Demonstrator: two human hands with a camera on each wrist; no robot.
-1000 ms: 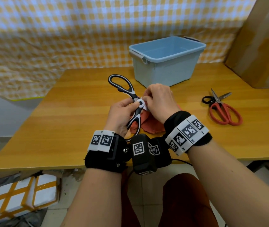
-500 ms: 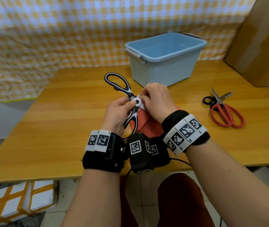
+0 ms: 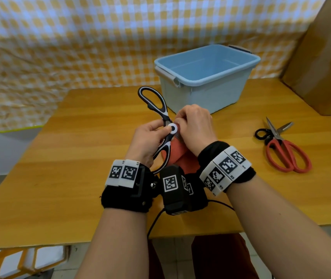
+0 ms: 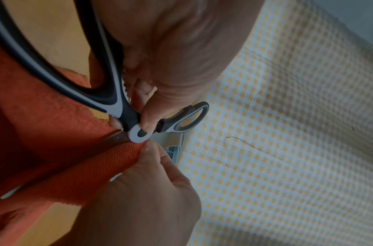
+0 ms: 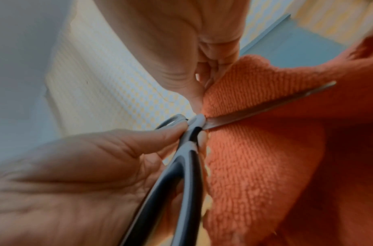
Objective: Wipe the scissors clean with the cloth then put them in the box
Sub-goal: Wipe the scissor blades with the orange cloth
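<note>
Black-and-white scissors [image 3: 161, 115] [image 4: 109, 93] [image 5: 187, 159] are held above the table in front of the light blue box [image 3: 206, 77]. My left hand [image 3: 150, 137] [image 4: 151, 106] pinches them at the white pivot, handles spread apart. My right hand [image 3: 194, 127] [image 5: 202, 79] grips the orange cloth [image 3: 178, 152] [image 4: 55, 141] [image 5: 265, 149], folded around a blade just past the pivot. A strip of blade [image 5: 265, 106] shows between the cloth folds; the rest is hidden.
Red-handled scissors [image 3: 285, 150] lie on the wooden table [image 3: 70, 158] to the right. A large cardboard sheet [image 3: 325, 63] leans at the back right. A checked curtain [image 3: 80, 37] hangs behind the table.
The scissors and both hands have stayed together in front of the box. The right hand with the cloth has slid along the blade up to the pivot.
</note>
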